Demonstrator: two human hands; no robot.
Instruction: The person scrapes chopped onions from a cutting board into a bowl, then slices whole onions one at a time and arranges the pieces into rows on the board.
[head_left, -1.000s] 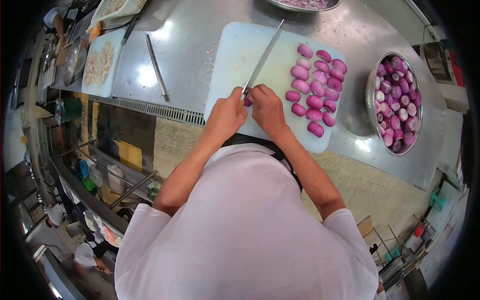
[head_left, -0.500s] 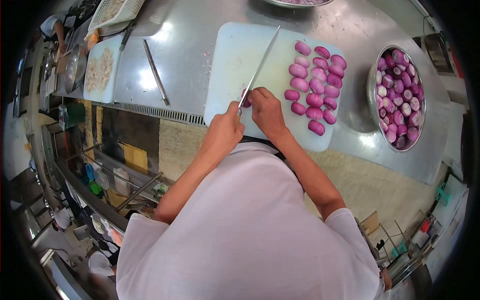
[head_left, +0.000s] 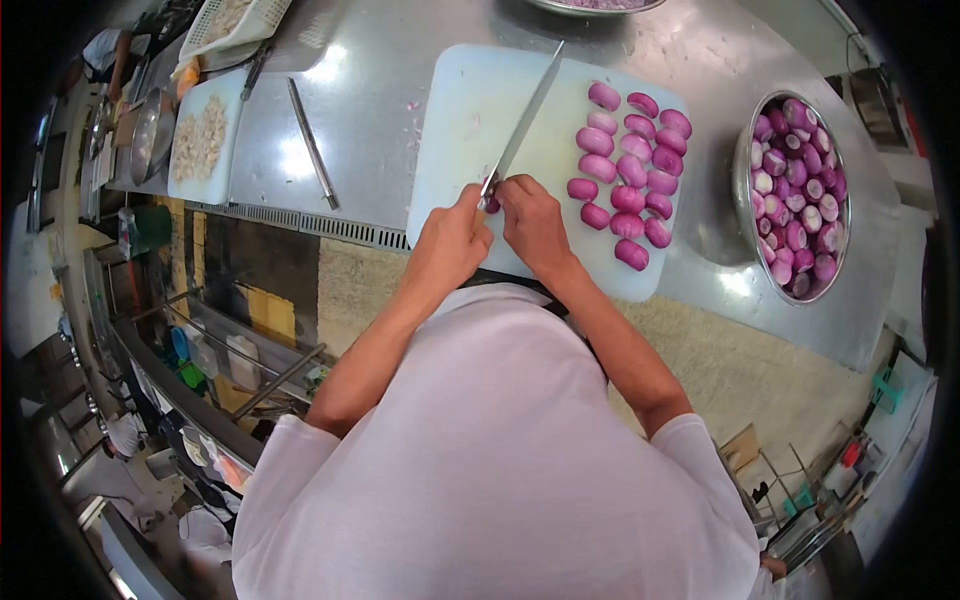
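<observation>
My left hand (head_left: 450, 245) grips the handle of a long knife (head_left: 525, 110), whose blade points away across a white cutting board (head_left: 470, 90). Right beside it, my right hand (head_left: 535, 220) presses a small purple onion piece (head_left: 492, 205) onto the board at the heel of the blade. The piece is mostly hidden by my fingers. Several peeled purple onion halves (head_left: 630, 170) lie in rows on the board's right part.
A metal bowl (head_left: 742, 190) of peeled purple onions stands right of the board on the steel counter (head_left: 370, 90). To the left lie a long metal rod (head_left: 310, 140), a second white board (head_left: 200, 140) with chopped pale bits, and a basket (head_left: 235, 20). Another person's arm (head_left: 105, 50) works far left.
The knife and my left hand drew back toward me, then slid forward again over the onion piece. My right hand stayed on the piece.
</observation>
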